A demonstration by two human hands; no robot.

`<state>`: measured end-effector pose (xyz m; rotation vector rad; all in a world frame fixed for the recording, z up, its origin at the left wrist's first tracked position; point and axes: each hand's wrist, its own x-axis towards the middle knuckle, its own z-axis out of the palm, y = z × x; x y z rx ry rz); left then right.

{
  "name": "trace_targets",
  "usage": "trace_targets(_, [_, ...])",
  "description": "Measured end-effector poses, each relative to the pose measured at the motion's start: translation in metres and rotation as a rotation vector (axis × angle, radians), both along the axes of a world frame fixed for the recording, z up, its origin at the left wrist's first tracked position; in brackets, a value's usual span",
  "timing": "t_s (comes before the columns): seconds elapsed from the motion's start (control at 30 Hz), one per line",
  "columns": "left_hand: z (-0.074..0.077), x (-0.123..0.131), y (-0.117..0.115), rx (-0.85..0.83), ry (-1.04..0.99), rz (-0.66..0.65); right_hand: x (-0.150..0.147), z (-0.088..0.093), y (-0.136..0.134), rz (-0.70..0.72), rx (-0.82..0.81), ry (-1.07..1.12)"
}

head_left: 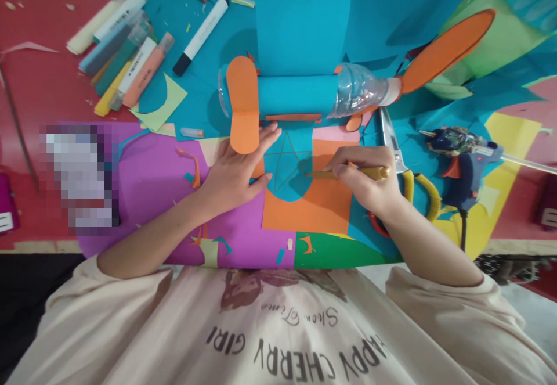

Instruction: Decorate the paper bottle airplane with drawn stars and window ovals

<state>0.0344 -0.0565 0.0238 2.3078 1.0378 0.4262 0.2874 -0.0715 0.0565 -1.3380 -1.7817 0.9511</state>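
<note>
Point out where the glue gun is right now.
In the head view, the blue glue gun lies at the far right, just right of the yellow-handled scissors and beyond the right hand, which holds a pencil.

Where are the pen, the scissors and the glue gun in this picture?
pen (375, 172): head view, on its golden back end.
scissors (389, 141): head view, on the metal blade.
glue gun (463, 167): head view, on the blue body.
</note>
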Motion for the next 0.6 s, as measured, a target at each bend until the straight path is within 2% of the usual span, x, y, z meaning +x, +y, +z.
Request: trace_targets(0.6, [0.0031, 0.0012, -0.0006, -0.035, 0.053, 0.007, 0.0015, 0.0067, 0.0013, 0.039, -0.119, 0.029])
